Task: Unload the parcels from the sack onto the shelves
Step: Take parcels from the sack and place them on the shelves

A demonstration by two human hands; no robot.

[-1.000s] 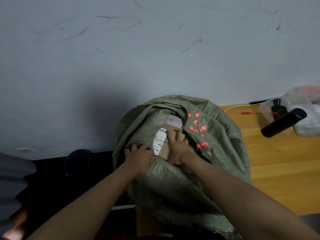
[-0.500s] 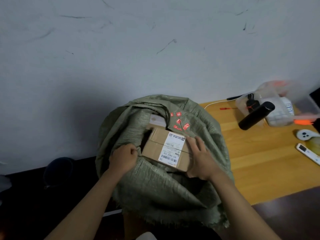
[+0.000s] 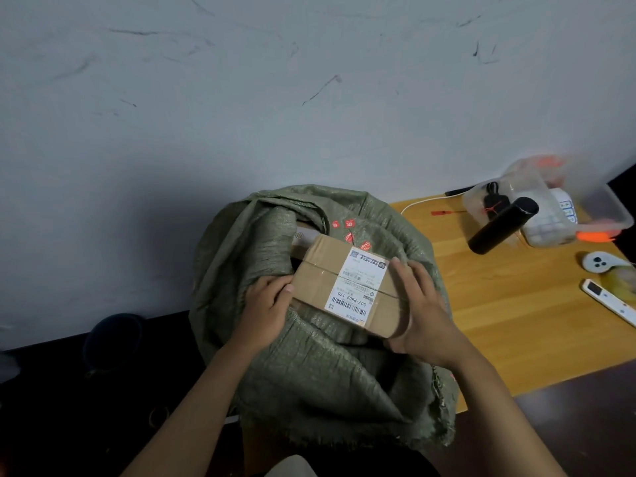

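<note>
A green woven sack (image 3: 320, 366) stands open against the wall, with red markings near its mouth. A brown cardboard parcel (image 3: 320, 273) with a white shipping label sits lifted at the sack's mouth. My right hand (image 3: 420, 311) grips the parcel's right end, fingers over the top and thumb under the near corner. My left hand (image 3: 265, 308) clutches the sack's fabric at the parcel's left end, thumb touching the box. Another parcel (image 3: 303, 235) shows partly inside the sack behind it. No shelves are in view.
A wooden table (image 3: 509, 321) stands to the right with a black cylinder (image 3: 502, 225), clear plastic containers (image 3: 564, 204), a white controller (image 3: 599, 261) and a white remote (image 3: 609, 301). A grey wall lies behind. The floor at left is dark, with a dark round object (image 3: 113, 335).
The parcel has come up out of the sack's mouth, gripped by my right hand. My left hand stays bunched on the sack fabric. The view has shifted right, showing more table.
</note>
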